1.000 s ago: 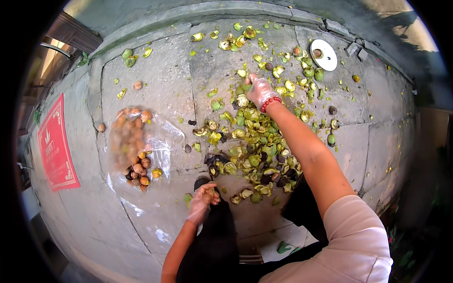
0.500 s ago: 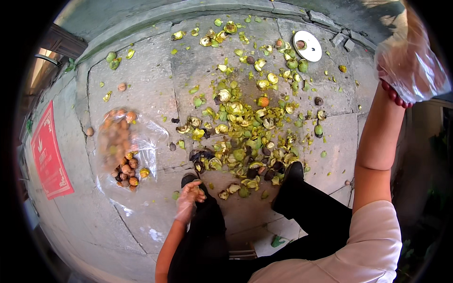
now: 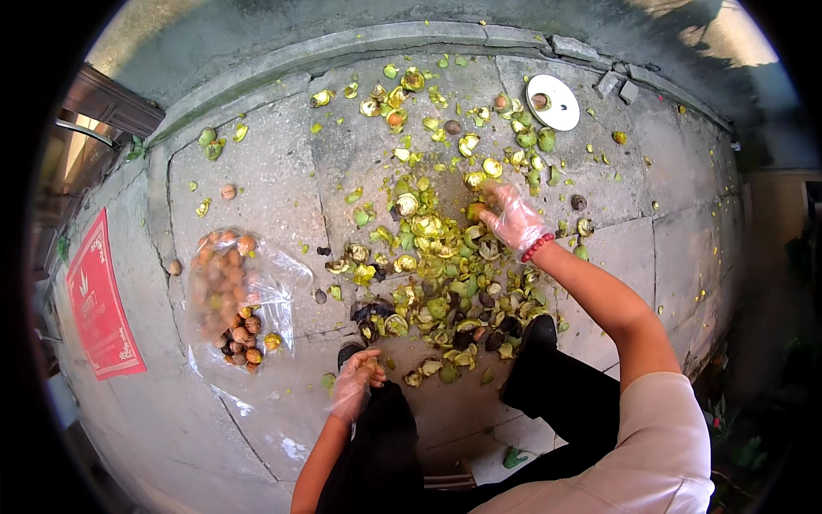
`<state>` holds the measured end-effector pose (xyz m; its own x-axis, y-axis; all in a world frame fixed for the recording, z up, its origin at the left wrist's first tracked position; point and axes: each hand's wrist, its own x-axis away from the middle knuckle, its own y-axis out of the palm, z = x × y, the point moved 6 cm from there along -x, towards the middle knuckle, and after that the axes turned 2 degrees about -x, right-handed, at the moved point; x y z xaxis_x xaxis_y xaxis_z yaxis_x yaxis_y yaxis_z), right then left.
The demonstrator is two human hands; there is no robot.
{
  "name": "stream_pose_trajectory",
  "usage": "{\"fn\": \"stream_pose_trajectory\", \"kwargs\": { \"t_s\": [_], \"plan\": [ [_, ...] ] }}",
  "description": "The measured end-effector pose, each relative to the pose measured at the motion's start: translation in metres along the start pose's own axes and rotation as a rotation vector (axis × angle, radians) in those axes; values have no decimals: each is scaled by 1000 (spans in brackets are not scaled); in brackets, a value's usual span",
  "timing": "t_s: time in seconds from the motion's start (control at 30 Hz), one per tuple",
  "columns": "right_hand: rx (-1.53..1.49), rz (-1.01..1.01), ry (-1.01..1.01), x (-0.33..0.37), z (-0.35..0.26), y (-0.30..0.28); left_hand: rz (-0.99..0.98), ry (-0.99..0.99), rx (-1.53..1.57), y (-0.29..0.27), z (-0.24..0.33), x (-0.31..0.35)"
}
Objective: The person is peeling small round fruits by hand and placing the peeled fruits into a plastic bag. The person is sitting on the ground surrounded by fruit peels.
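My right hand (image 3: 514,221), in a clear plastic glove with a red bead bracelet at the wrist, is down at the middle of the husk pile. Its thumb and fingers close around a yellow-orange walnut (image 3: 473,210). Split green husks (image 3: 428,225) lie around and under the fingertips. Near my left shoe, my left hand (image 3: 355,379), also gloved in clear plastic, has curled fingers; whatever they hold is hidden. To its left a clear plastic bag (image 3: 287,278) lies on the ground, with several brown walnuts (image 3: 242,330) in it.
A white plate (image 3: 561,92) holding a nut sits at the far right of the husks. Green-husked walnuts (image 3: 546,140) lie beside it. A red printed sheet (image 3: 101,295) is at the far left. My shoes (image 3: 539,334) border the pile's near side. A low wall (image 3: 360,38) closes the back.
My right hand has come down from high at the right edge to the walnut in the pile. The whole view has shifted slightly. My left hand stays by the left shoe, still curled.
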<state>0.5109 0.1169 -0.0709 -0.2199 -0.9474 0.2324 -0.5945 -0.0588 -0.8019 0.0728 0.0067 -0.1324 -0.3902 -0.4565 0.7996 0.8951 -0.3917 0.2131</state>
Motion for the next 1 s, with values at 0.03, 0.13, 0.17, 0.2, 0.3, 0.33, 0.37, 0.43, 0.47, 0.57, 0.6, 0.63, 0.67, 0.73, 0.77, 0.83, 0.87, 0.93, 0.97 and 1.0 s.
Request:
{"fn": "stream_pose_trajectory", "kwargs": {
  "t_s": [0.03,0.13,0.17,0.2,0.3,0.33,0.37,0.43,0.47,0.57,0.6,0.63,0.67,0.73,0.77,0.83,0.87,0.93,0.97,1.0],
  "plan": [
    [-21,71,-84,-13,-6,-3,-8,-4,9,1,-1,0],
    [-40,89,-53,-57,-25,-6,-10,-21,27,1,-3,3],
    [2,108,-62,-72,-31,-5,-4,-27,25,1,-1,6],
    [-26,141,-72,-91,-30,0,-1,-33,19,1,2,7],
    [92,204,-213,-146,-50,24,32,-52,35,-5,2,15],
    [95,226,-223,-163,-55,28,15,-54,28,-5,3,16],
    [98,249,-233,-179,-60,31,15,-61,29,-7,5,15],
    [155,150,-202,-205,-68,47,26,-88,32,-6,12,22],
    [216,34,-162,-216,-72,53,57,-92,42,-4,20,26],
    [361,-124,-145,-230,-61,68,16,-66,49,0,38,25],
    [339,-147,-180,-228,-64,76,31,-72,45,-3,39,25],
    [326,-167,-218,-224,-72,77,40,-70,45,-5,39,24],
    [278,-184,-249,-212,-76,82,46,-69,45,-7,40,22],
    [-61,-164,-146,-167,-89,88,38,-45,137,-7,42,16],
    [-179,-252,-44,-145,-100,96,34,-32,182,-5,45,14],
    [-682,-414,124,-81,-118,115,13,16,249,9,70,8],
    [-703,-452,84,-52,-134,119,9,63,298,19,84,6],
    [-821,-530,85,3,-173,124,51,155,391,32,108,4],
    [-758,-419,-104,19,-182,135,55,183,376,33,110,0],
    [-675,-284,-275,37,-190,144,54,209,359,33,108,-7]
  ]
}}
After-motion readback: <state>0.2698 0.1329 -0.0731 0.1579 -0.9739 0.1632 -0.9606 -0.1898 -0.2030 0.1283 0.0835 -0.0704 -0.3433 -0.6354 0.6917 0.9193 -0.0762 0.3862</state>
